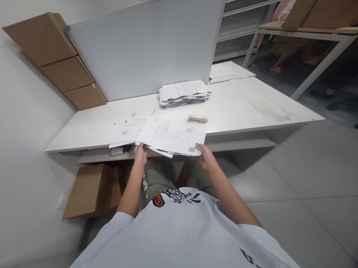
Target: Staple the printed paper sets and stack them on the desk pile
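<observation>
Both my hands hold a sheaf of printed white sheets (pixel 172 137) at the near edge of the white desk (pixel 245 110). My left hand (pixel 140 152) grips its left lower corner, my right hand (pixel 206 157) grips its right lower corner. More printed pages (pixel 126 130) lie flat on the desk just left of the sheaf. A small beige stapler (pixel 198 119) sits just beyond the sheaf's right end. Farther back a thick, messy pile of papers (pixel 183 94) rests against the divider.
A tall grey divider panel (pixel 149 45) stands along the desk's back. Cardboard boxes (pixel 57 58) are stacked at the left wall, another box (pixel 92 191) sits under the desk. A second table (pixel 323 34) with boxes stands at the far right; someone's feet show beneath it.
</observation>
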A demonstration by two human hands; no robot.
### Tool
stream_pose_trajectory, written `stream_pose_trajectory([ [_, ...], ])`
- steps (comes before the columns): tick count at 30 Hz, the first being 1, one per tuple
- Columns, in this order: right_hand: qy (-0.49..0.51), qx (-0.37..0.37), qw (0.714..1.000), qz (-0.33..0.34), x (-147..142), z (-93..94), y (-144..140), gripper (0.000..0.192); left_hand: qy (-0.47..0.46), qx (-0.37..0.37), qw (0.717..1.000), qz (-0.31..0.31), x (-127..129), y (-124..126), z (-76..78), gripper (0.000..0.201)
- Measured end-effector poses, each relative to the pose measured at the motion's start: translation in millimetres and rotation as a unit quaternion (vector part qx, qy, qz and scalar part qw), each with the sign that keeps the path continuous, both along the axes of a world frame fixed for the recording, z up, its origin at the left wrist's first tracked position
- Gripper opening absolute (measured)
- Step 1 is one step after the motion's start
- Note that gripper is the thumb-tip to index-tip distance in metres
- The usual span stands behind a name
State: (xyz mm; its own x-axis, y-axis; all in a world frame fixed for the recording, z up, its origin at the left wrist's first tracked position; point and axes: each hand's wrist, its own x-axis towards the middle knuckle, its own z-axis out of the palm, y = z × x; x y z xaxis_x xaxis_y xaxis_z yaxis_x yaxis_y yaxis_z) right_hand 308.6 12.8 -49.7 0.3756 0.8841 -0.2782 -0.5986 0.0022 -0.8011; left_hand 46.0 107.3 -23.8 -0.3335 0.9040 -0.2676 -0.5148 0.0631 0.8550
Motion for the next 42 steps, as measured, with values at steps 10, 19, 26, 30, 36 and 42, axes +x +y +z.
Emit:
stream_pose_trajectory([
  [10,0.013,-0.013,0.998,-0.054,53,9.6,-32,0.027,0.043,0.025,0.983,0.176,-32,24,10.3,0.004],
  [19,0.044,-0.086,0.995,-0.022,46,3.5,-34,0.027,0.036,-0.022,0.971,0.237,-84,39,11.0,0.008],
  [26,0.03,-0.092,0.995,0.015,34,5.5,-7,0.029,0.065,-0.037,0.942,0.327,-113,29,15.9,0.013],
  [30,0.034,-0.07,0.996,0.053,21,11.8,3,0.025,0.103,-0.046,0.946,0.305,-119,21,24.1,0.009],
  [36,0.075,-0.038,0.99,0.113,-3,16.0,14,0.025,0.333,0.033,0.886,0.321,-55,-24,13.2,0.042],
  [42,0.062,-0.044,0.982,0.175,-8,19.4,21,0.029,0.117,0.037,0.987,0.103,68,-72,-16.6,0.037],
])
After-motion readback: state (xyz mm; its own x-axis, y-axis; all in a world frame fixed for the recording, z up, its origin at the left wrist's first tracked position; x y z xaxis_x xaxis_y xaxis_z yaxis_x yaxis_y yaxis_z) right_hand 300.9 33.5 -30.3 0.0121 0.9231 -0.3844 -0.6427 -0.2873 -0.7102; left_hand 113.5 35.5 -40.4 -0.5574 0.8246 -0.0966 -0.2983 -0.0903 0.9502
